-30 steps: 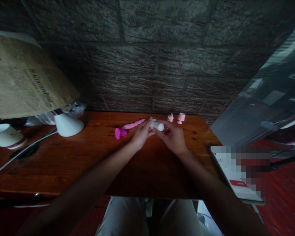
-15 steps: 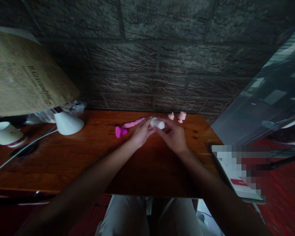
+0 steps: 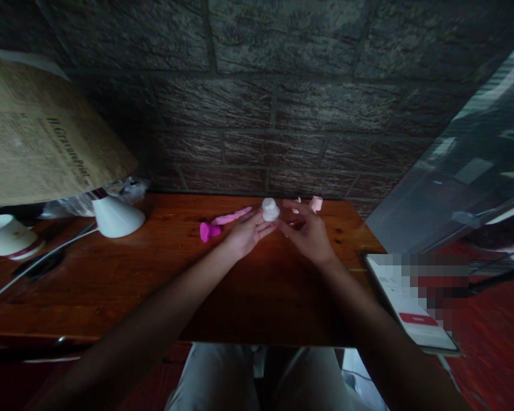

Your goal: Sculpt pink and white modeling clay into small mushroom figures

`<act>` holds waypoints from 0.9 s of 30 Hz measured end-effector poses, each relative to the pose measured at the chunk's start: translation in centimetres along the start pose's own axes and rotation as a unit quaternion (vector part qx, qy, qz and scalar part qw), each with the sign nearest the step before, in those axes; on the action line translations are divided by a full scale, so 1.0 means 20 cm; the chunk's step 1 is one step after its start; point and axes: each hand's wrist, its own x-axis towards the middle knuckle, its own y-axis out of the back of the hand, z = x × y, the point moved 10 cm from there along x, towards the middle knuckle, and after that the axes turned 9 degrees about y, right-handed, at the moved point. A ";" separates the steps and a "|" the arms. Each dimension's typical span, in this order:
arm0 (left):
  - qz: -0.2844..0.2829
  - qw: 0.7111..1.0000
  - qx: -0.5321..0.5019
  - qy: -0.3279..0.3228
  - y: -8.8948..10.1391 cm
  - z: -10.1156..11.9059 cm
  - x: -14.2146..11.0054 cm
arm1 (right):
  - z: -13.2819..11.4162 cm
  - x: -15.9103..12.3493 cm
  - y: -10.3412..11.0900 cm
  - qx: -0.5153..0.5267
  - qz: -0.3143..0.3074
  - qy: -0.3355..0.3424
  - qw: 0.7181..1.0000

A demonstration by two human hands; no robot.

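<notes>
A white lump of what looks like modelling clay (image 3: 270, 210), narrower at the top, rests upright on the fingers of my left hand (image 3: 245, 233). My right hand (image 3: 309, 231) is just to the right of it, thumb and fingers apart with nothing between them. Left of my hands a pale pink twisted strip (image 3: 231, 216) and a magenta lump (image 3: 209, 231) lie on the wooden table (image 3: 154, 285). Behind my right hand are two small pale pink shaped pieces; the right one, cup-like (image 3: 316, 203), is partly covered by my fingers, and the other (image 3: 298, 204) mostly hidden.
A lamp with a white base (image 3: 117, 218) and newsprint-patterned shade (image 3: 47, 131) stands at the left, near a paper cup (image 3: 11, 237) and a white cord (image 3: 43, 262). A tablet (image 3: 415, 308) is at the right edge. A stone-patterned wall (image 3: 248, 114) rises behind the table.
The white lump has turned from lying sideways between both hands to upright on my left fingers. My right hand has let go and moved slightly right, its fingers spreading.
</notes>
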 end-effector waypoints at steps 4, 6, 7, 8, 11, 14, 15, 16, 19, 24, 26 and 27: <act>-0.032 0.999 0.000 -0.001 -0.03 0.02 -0.01 | 0.13 -0.01 -0.01 0.118 0.006 -0.113 0.987; -0.044 0.999 0.018 -0.007 -0.05 0.02 -0.02 | 0.16 -0.02 -0.03 0.145 -0.014 -0.147 0.978; -0.046 0.998 0.029 -0.011 -0.05 0.02 -0.02 | 0.17 -0.02 -0.04 0.150 -0.026 -0.156 0.976; -0.043 0.998 0.039 -0.016 -0.05 0.03 -0.02 | 0.18 -0.03 -0.05 0.153 -0.036 -0.164 0.974; -0.019 0.998 0.052 -0.031 -0.02 0.04 -0.01 | 0.20 -0.05 -0.07 0.172 -0.046 -0.193 0.965; 0.007 0.998 0.051 -0.037 0.01 0.04 -0.01 | 0.23 -0.07 -0.09 0.213 -0.031 -0.228 0.950; 0.013 0.998 0.051 -0.038 0.01 0.04 -0.01 | 0.24 -0.08 -0.09 0.229 -0.022 -0.240 0.943; 0.017 0.998 0.052 -0.037 0.02 0.03 -0.01 | 0.25 -0.08 -0.10 0.244 -0.013 -0.250 0.937; 0.005 0.998 0.051 -0.030 0.00 0.01 -0.01 | 0.26 -0.09 -0.10 0.280 0.016 -0.267 0.922; -0.018 0.999 0.031 -0.022 -0.03 -0.01 -0.02 | 0.21 -0.06 -0.09 0.289 0.036 -0.240 0.926; -0.004 1.000 0.022 -0.012 -0.02 -0.02 -0.02 | 0.19 -0.06 -0.08 0.272 0.046 -0.230 0.933; 0.000 1.000 0.019 -0.006 -0.02 -0.02 -0.02 | 0.18 -0.06 -0.08 0.264 0.050 -0.228 0.936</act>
